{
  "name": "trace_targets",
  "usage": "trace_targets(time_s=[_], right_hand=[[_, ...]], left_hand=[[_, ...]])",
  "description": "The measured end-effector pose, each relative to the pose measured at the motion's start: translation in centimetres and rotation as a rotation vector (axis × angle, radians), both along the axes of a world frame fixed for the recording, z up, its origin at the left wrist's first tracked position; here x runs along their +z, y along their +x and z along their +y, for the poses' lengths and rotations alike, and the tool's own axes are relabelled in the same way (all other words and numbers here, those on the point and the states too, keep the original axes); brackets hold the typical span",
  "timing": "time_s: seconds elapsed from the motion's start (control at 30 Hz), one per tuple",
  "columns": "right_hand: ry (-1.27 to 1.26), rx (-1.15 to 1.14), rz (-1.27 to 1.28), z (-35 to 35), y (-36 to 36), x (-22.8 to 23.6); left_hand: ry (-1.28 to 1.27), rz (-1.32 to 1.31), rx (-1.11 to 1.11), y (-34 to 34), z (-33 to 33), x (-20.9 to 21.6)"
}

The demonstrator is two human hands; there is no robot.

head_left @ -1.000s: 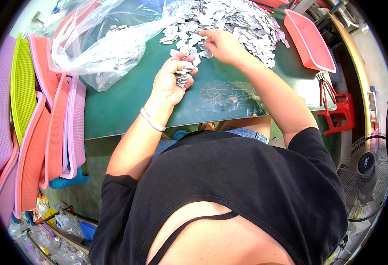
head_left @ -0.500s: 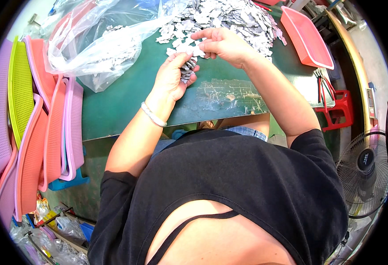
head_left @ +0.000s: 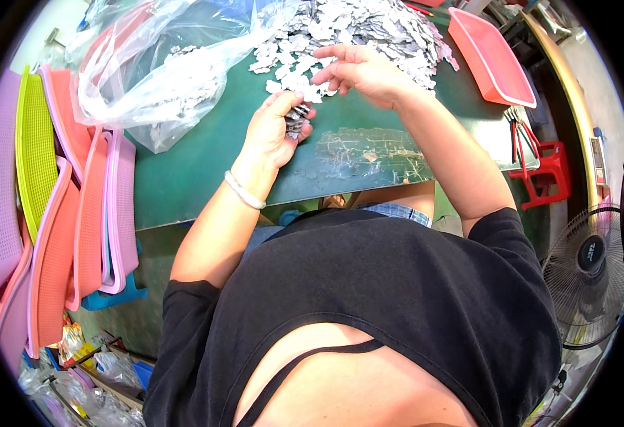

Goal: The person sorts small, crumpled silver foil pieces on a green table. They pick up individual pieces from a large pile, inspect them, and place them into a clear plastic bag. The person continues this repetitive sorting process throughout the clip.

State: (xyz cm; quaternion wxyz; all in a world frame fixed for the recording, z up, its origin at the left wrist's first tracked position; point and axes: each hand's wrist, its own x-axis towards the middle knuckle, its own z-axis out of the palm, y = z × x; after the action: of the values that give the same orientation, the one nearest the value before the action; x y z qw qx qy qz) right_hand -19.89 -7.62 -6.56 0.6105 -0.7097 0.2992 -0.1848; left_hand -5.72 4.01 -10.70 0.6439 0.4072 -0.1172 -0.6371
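In my left hand [head_left: 269,128] is a stack of small flat grey pieces [head_left: 296,121], gripped between thumb and curled fingers. My right hand [head_left: 358,73] hovers over the near edge of a large pile of loose flat pieces [head_left: 369,32], white on top with grey edges and wavy outlines. Its fingers are apart, with nothing seen between them. Several single pieces [head_left: 294,77] lie on the green table [head_left: 205,167] between the two hands and the pile.
A clear plastic bag [head_left: 173,92] holding similar pieces lies left of the pile. Nested plastic baskets [head_left: 88,206] stand at the left edge. On the right are a pink basket [head_left: 493,60], red-handled pliers [head_left: 521,135], a red stool [head_left: 546,174] and a fan [head_left: 585,274].
The fingers of my right hand have spread and drawn slightly away from my left hand. My left hand has dropped a little lower, still gripping the stack.
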Motion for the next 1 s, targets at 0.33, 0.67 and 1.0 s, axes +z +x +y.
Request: trace_targets(time_s=[0.33,0.67,1.0], right_hand=[[-1.216,0.132,0.313,-0.9,-0.7,-3.5],[-0.594,0.033,0.071,-1.0,-1.2,-3.2],[-0.704,0.062,-0.18,1.9,-0.7,-0.5]], left_hand=[[-0.109,0.271,-0.009,1.0,0.4,-0.7],[-0.14,0.343,-0.06,1.1,0.5,-0.7],[-0.035,0.331,-0.182,1.0,0.2,-1.3]])
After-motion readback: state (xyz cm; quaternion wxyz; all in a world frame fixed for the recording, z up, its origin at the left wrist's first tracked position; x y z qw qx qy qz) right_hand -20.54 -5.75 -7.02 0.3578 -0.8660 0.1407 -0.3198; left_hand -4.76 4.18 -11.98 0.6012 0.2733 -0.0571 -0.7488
